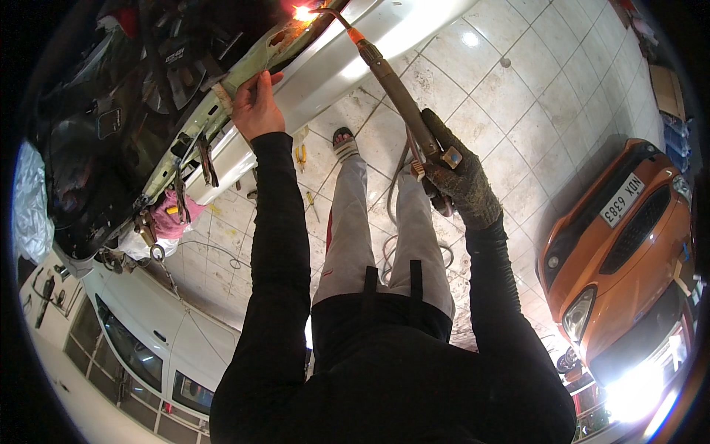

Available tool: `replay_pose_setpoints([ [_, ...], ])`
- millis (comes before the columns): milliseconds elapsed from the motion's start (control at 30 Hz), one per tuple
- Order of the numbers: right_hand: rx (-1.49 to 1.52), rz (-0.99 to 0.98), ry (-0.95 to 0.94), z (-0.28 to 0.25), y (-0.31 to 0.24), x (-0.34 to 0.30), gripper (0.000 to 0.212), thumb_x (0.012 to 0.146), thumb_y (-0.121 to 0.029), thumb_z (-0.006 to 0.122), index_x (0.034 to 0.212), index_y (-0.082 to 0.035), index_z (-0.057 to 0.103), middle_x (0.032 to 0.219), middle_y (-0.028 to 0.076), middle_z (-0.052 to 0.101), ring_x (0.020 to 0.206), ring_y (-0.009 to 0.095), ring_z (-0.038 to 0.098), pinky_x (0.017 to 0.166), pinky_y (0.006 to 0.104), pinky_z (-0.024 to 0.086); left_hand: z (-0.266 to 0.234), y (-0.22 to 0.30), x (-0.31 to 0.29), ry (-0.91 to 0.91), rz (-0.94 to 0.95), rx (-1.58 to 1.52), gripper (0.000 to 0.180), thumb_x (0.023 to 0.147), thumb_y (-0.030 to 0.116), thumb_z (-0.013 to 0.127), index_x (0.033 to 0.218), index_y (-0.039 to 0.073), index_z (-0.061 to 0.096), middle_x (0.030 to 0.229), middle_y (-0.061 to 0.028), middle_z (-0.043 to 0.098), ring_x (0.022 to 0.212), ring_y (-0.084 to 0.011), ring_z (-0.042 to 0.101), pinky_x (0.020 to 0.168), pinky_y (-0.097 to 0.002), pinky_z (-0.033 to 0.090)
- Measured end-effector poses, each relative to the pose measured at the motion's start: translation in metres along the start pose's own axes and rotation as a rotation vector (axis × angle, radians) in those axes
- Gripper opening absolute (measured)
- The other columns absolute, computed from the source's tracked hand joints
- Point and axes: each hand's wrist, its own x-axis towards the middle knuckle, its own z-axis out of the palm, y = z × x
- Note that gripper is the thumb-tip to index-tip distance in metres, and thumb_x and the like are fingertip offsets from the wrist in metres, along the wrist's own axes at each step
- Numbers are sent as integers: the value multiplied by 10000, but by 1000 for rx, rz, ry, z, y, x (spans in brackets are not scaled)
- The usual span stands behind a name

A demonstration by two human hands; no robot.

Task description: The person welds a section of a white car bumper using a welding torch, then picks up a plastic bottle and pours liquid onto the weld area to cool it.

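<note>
Left hand: bare, fingers partly curled beside pale-green car-body edge, grip cannot be told | Right hand: gloved, wrapped around torch | Torch: slanted, tip at bright glow along that edge

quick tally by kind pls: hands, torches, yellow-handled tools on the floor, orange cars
Hands: 2, bare left hand and gloved right hand
Torches: 1, the torch in the right hand
Yellow-handled floor tools: 2, pliers and a slimmer tool
Orange cars: 1, the orange car
Total: 6
</note>
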Motion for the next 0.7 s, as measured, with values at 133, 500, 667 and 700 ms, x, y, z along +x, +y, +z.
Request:
replay_pose_setpoints([
  [133,-46,6,-6,-3,2,2,747,947,-135,709,1629,-135,405,931,29,676,741,89,622,640,273,546,2,1,0,8,-1,-4,186,1002,144,719,1081,-24,708,930,-127,797,886,-139,732,896,-270,528],
  [500,-96,41,-1,-1,-5,2,739,945,-145,722,1621,-130,423,991,52,692,797,99,641,722,282,563,1,-3,2,-1,-8,-61,196,1004,143,717,1094,-32,707,949,-150,790,890,-163,747,894,-268,532],
  [667,-23,34,-17,-4,0,1,759,930,-157,734,1620,-113,421,1023,49,683,823,104,635,744,281,563,1,0,2,3,-15,-14,200,1009,150,710,1099,-29,705,950,-147,792,889,-160,747,893,-266,530],
  [700,-19,29,-18,-5,1,1,764,926,-160,736,1620,-110,420,1028,47,681,827,104,634,748,282,563,1,0,3,5,-14,2,200,1010,150,709,1099,-29,706,950,-146,792,888,-160,747,890,-266,531],
])
